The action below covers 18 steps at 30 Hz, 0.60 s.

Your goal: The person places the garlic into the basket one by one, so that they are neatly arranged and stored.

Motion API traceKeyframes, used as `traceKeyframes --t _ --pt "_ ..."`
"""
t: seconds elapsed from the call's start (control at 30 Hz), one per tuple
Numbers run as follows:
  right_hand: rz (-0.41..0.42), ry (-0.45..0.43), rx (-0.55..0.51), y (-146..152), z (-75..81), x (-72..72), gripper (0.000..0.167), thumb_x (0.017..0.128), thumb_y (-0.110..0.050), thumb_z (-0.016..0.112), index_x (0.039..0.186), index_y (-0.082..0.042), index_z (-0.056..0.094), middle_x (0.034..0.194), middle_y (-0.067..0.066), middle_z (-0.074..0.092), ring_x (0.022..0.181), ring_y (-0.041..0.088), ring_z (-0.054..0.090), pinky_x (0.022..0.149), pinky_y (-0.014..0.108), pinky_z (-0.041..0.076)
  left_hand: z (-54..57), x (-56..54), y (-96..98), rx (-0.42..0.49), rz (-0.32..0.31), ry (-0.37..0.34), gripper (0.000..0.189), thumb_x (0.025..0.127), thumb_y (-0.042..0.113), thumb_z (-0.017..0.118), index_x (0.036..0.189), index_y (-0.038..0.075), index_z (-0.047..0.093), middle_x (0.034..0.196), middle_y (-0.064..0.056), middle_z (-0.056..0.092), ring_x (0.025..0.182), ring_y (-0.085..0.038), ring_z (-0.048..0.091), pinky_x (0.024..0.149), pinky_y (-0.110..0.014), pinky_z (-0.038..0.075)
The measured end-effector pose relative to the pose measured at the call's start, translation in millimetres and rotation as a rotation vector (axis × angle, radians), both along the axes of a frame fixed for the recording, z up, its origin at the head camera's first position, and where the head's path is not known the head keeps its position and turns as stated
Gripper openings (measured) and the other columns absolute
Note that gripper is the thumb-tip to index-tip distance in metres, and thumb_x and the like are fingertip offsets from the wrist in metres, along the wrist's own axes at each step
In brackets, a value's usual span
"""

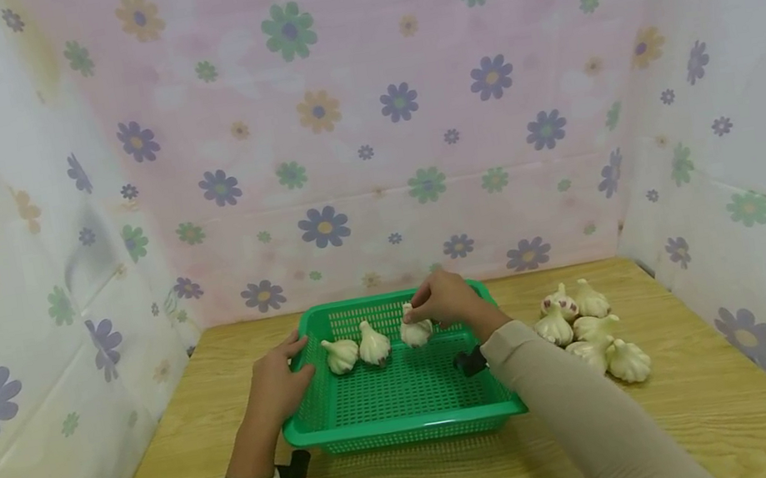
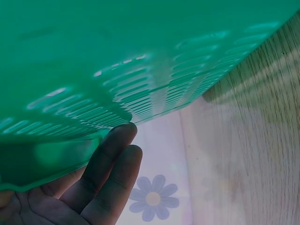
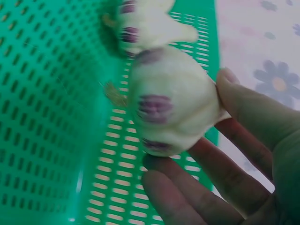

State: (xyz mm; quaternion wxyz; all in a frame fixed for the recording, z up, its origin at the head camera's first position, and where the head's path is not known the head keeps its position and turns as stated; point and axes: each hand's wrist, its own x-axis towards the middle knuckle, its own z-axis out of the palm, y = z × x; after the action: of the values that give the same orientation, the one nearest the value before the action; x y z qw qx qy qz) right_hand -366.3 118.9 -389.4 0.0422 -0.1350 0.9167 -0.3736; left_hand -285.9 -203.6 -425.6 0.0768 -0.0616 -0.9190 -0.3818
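My right hand pinches a garlic bulb by its stem over the back part of a green plastic basket. The right wrist view shows that garlic bulb up close, with purple patches and a tuft of roots, thumb at its neck and fingers beneath. Two more garlic bulbs sit in the basket's back left, one at the corner and one beside it. My left hand holds the basket's left rim, its thumb over the edge. In the left wrist view, fingers lie along the basket's slotted outer wall.
To the right of the basket, several garlic bulbs lie in a loose pile on the wooden table. Flower-patterned cloth hangs behind the table and along both sides. My right forearm crosses the basket's right edge.
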Motion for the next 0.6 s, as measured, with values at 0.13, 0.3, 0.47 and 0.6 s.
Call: traceKeyframes --t 0.13,0.3,0.47,0.6 --pt "-0.017 0.000 0.025 -3 -5.5 -2.3 0.026 0.086 -0.030 0.085 0.104 -0.011 0.084 0.108 0.009 0.079 0.081 0.030 0.073 0.061 0.034 0.058 0.7 -1.2 -0.6 -0.009 -0.001 0.011 0.055 0.097 0.009 0.065 0.151 0.005 0.054 0.165 -0.011 0.038 0.043 -0.011 0.029 0.045 -0.027 0.039" --pt "-0.047 -0.016 0.052 -5 -13.4 -6.1 0.028 0.085 -0.033 0.086 0.104 -0.013 0.084 0.105 0.007 0.079 0.080 0.024 0.072 0.063 0.033 0.058 0.4 -1.8 0.0 -0.009 -0.001 0.004 0.055 0.098 0.009 0.064 0.152 0.006 0.053 0.166 -0.011 0.038 0.041 -0.011 0.031 0.044 -0.027 0.040" --pt "-0.046 -0.010 0.084 -7 -19.9 -7.8 0.027 0.085 -0.035 0.086 0.103 -0.015 0.084 0.102 0.003 0.080 0.079 0.018 0.070 0.066 0.034 0.058 -0.5 -0.8 0.8 -0.007 0.000 0.001 0.055 0.098 0.010 0.064 0.152 0.007 0.053 0.166 -0.010 0.038 0.041 -0.012 0.030 0.045 -0.028 0.039" --pt "-0.037 0.016 0.128 -9 -23.9 -7.2 0.025 0.085 -0.035 0.086 0.101 -0.016 0.085 0.102 0.001 0.080 0.085 0.016 0.070 0.072 0.036 0.059 -1.2 0.6 0.9 -0.004 0.001 0.001 0.055 0.098 0.010 0.065 0.151 0.006 0.054 0.166 -0.010 0.038 0.042 -0.012 0.030 0.045 -0.027 0.039"
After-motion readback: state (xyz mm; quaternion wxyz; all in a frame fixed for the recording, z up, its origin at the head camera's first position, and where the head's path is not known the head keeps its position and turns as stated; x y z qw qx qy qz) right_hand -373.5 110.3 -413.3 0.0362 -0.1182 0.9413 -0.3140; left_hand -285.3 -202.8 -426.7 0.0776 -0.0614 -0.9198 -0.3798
